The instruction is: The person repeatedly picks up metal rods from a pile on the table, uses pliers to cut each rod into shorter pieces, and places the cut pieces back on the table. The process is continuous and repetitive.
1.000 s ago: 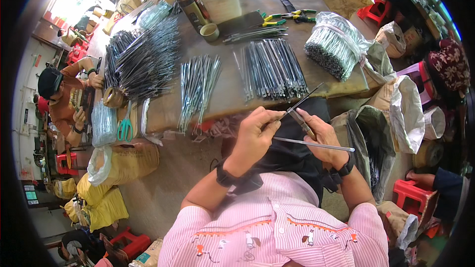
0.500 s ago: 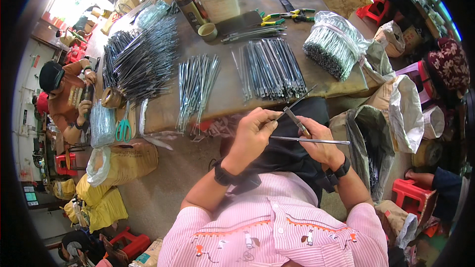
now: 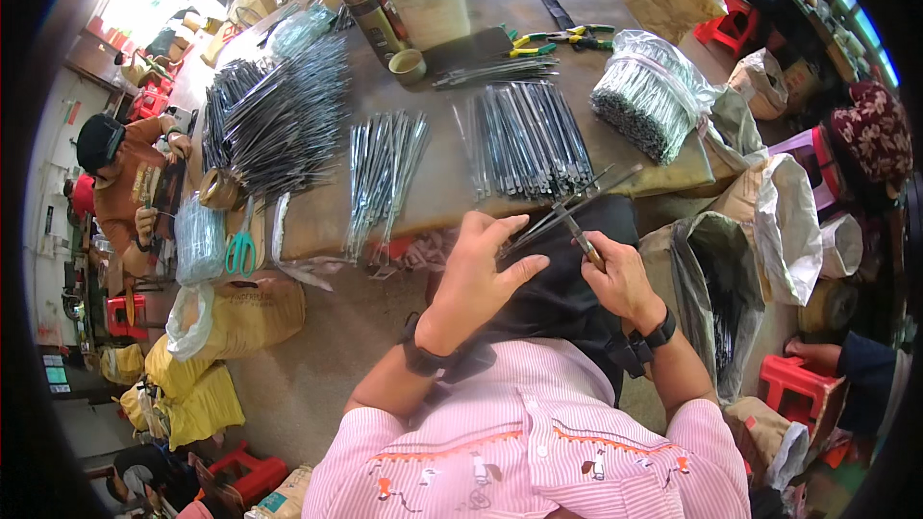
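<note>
My left hand [image 3: 468,281] is raised in front of the table's near edge, with thumb and fingers spread. I see nothing gripped in it. My right hand [image 3: 618,279] is closed around a short tool with a flat metal head and a brown handle [image 3: 592,252]; its exact kind is not clear. Thin dark metal strips [image 3: 615,180] slant across the tool's tip, one smeared by motion, and I cannot tell what supports them. Just beyond my hands, a row of flat metal strips [image 3: 529,139] lies on the table, with a looser bunch [image 3: 385,178] to its left.
A large heap of strips [image 3: 284,115] covers the table's left. A plastic-wrapped bundle [image 3: 644,96] sits at the right. Pliers [image 3: 534,43], a thermos [image 3: 370,10] and a cup [image 3: 407,66] stand farther back. Green scissors [image 3: 240,248] lie left; an open sack [image 3: 716,279] stands right. A co-worker [image 3: 125,183] sits left.
My left hand has opened and drawn back from the tool. The strip that lay level across my right hand is gone from there; a blurred strip now slants beyond the tool.
</note>
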Demonstrator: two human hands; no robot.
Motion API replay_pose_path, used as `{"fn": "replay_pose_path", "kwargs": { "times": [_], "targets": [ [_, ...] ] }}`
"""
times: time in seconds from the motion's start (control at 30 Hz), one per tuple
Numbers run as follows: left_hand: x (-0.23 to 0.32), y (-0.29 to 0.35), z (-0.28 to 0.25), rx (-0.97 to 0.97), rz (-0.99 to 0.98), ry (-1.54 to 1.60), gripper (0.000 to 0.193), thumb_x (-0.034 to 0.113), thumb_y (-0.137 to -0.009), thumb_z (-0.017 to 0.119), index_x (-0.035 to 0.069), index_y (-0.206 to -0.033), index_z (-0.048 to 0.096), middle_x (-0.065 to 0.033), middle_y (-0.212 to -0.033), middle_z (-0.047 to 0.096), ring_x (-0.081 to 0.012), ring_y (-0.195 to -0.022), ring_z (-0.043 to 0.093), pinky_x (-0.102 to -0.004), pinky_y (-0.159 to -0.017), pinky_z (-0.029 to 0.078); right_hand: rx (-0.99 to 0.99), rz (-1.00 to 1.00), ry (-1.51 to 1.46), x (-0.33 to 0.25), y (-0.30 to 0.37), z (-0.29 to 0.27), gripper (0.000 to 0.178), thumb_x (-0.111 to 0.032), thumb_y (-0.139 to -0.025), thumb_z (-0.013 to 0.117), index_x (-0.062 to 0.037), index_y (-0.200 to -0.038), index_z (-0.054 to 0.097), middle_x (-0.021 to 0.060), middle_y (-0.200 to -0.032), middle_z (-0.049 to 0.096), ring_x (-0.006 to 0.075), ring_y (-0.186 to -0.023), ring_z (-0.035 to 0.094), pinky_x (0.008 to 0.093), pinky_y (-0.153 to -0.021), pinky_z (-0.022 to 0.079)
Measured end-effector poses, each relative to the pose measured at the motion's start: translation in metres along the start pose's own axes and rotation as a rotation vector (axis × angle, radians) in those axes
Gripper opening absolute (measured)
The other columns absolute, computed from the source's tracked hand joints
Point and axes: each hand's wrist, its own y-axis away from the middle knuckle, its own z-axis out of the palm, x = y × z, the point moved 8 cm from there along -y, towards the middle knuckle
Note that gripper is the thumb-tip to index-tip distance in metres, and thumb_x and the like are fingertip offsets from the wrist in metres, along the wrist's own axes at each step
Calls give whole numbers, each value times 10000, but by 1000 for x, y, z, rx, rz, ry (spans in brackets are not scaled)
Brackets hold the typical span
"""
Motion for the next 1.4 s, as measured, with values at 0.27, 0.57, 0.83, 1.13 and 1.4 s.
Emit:
{"fn": "replay_pose_path", "kwargs": {
  "times": [0.27,0.57,0.83,1.13,1.4],
  "targets": [
    [-25,1,-25,191,-30,-105,217,37,-809,688,3,-1024,692,-149,-808,557,-293,-722,571,-355,-670,464,-119,32,7,-4,-7,17,464,-121,-782,546,-57,-1242,537,164,-894,638,377,-868,613,416,-783,486],
    [-143,-17,-112,497,-224,-580,136,108,-833,611,2,-891,673,-233,-862,577,-421,-828,567,-481,-727,466,-43,122,-262,21,-1,5,456,-33,-792,487,-2,-1244,542,55,-811,602,122,-703,567,261,-675,473],
    [-155,-24,-102,450,-259,-638,236,166,-823,658,-9,-981,665,-223,-917,590,-400,-860,577,-461,-781,466,3,194,-420,26,2,4,420,-14,-794,477,1,-1207,555,66,-775,611,129,-646,579,263,-631,486],
    [-139,-64,-8,223,-360,-392,391,301,-842,684,-14,-1068,632,-238,-1013,618,-412,-955,600,-467,-833,486,-71,234,-597,15,4,16,440,-20,-800,443,4,-1230,537,66,-811,605,110,-645,568,233,-556,436],
    [-168,-79,-1,54,-332,-219,338,187,-741,671,-44,-987,659,-210,-862,689,-285,-758,677,-370,-689,526,26,309,-738,42,14,-4,349,-53,-789,464,7,-1121,553,81,-804,613,132,-639,585,257,-562,457]
  ]
}}
